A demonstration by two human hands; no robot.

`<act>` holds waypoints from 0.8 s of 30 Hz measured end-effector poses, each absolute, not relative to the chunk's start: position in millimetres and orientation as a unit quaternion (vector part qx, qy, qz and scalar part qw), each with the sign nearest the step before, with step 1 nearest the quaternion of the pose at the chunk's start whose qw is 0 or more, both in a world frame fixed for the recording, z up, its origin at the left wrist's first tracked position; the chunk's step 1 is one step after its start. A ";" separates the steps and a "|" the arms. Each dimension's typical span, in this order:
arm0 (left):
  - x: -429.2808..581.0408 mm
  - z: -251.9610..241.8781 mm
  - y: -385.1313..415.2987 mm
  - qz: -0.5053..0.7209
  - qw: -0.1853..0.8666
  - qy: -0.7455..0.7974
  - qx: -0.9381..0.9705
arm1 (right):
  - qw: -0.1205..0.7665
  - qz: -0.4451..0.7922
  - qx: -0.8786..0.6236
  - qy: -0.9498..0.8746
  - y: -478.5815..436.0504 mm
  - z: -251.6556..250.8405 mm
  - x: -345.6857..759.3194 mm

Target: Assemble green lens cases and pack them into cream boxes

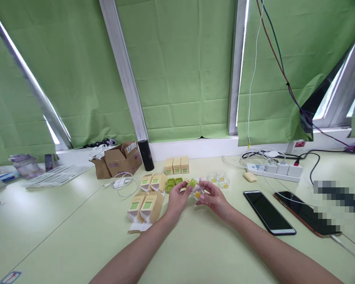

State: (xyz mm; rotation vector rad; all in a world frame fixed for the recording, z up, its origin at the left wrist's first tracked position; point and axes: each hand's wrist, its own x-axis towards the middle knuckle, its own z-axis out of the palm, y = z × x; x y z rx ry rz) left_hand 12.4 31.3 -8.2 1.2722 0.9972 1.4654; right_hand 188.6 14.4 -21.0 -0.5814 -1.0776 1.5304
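Observation:
My left hand point(176, 198) pinches a small green lid point(192, 183) above the middle of the table. Close against it, my right hand point(215, 198) grips a small clear container point(197, 195) with a yellow mark on it. Whether lid and container are joined is too small to tell. Just behind my left hand lie several green lids point(170, 182). Beyond my right hand stand several clear containers point(221, 177), also with yellow marks. To the left are several open cardboard boxes point(151, 206) with green labels, their flaps up.
Closed small boxes point(176, 165) stand at the back, near a black cylinder point(146, 155) and a brown carton point(122, 161). A white charger point(121, 182) lies left. On the right are two phones, one black-screened phone point(269, 212) nearer, and a power strip point(272, 172) with cables.

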 end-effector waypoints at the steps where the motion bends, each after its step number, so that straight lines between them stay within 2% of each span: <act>1: 12.4 -7.8 31.1 0.597 0.460 0.405 0.517 | 0.557 0.648 -0.246 -0.458 14.3 -20.8 188.7; 24: 12.2 -9.2 30.4 0.590 0.453 0.403 0.533 | 0.563 0.646 -0.246 -0.454 13.8 -19.4 188.8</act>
